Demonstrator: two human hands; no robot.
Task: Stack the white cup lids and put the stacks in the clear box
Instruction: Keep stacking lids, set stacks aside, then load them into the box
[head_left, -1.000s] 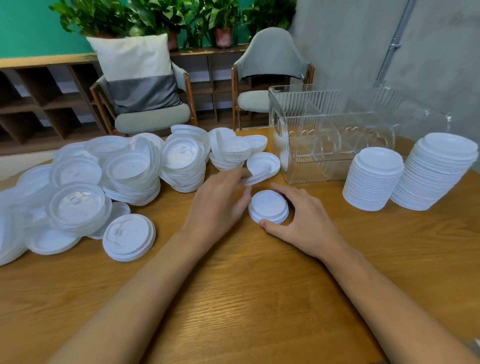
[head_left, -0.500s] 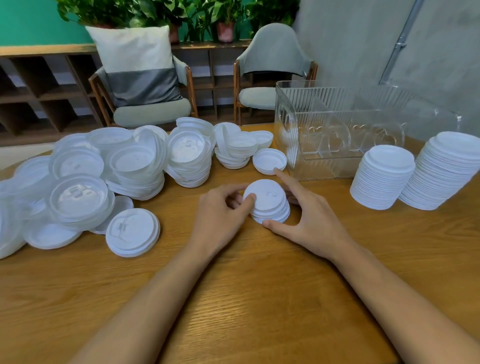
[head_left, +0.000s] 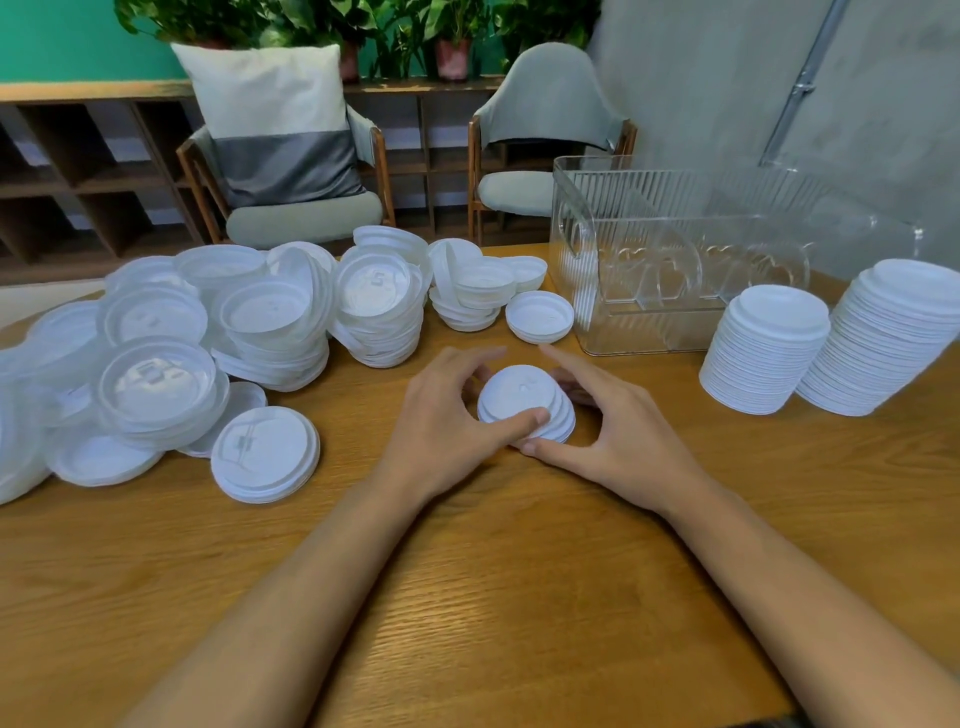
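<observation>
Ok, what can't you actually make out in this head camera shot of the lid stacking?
All in the head view:
The small lid stack: lid count unclear, since the left hand and right hand cover its sides.
The loose lid pile: cut off by the left edge, so its extent is unknown.
The tallest lid stack: clipped by the right edge.
The clear box: ribbed walls blur the inside, so its contents are uncertain.
</observation>
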